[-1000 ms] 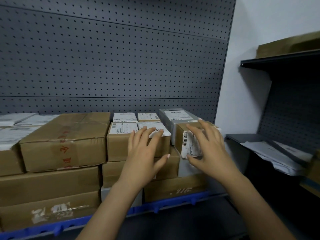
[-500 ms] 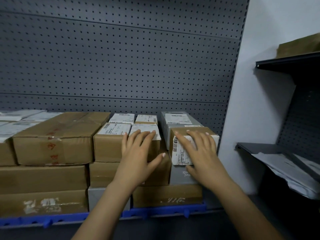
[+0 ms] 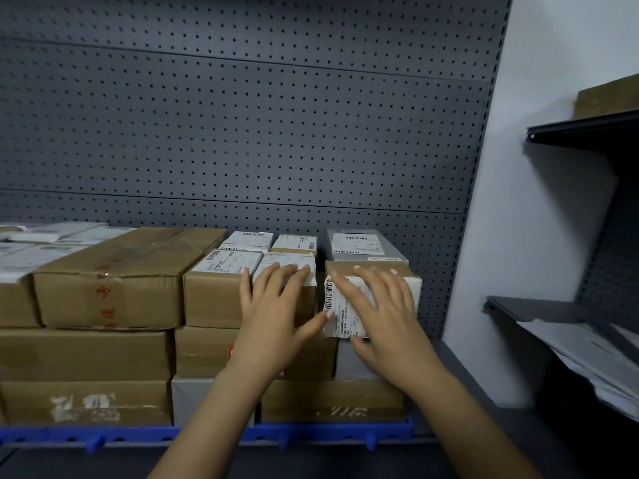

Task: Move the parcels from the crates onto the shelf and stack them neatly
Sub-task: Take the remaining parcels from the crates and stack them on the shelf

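— Where are the hands?
— Centre of frame. My left hand [image 3: 276, 316] lies flat, fingers straight, against the small labelled parcel [image 3: 287, 260]. My right hand [image 3: 383, 316] spreads flat over the barcode parcel [image 3: 337, 268] just beside it, on top of the stack on the shelf [image 3: 446, 368].

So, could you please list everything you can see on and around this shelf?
Pegboard: one, grey, behind the shelf.
Large box: one, brown, top left.
White parcels: several, top far left.
Small labelled boxes: four, brown, top middle.
End box: one, brown with white label, top right of stack.
Grey box: one, behind the end box.
Lower boxes: several, brown and grey, underneath.
Shelf edge: one, blue, front.
Side shelves: two, dark, right.
Papers: pile, white, lower side shelf.
Left hand: flat on a small labelled box.
Right hand: pressing the end box.
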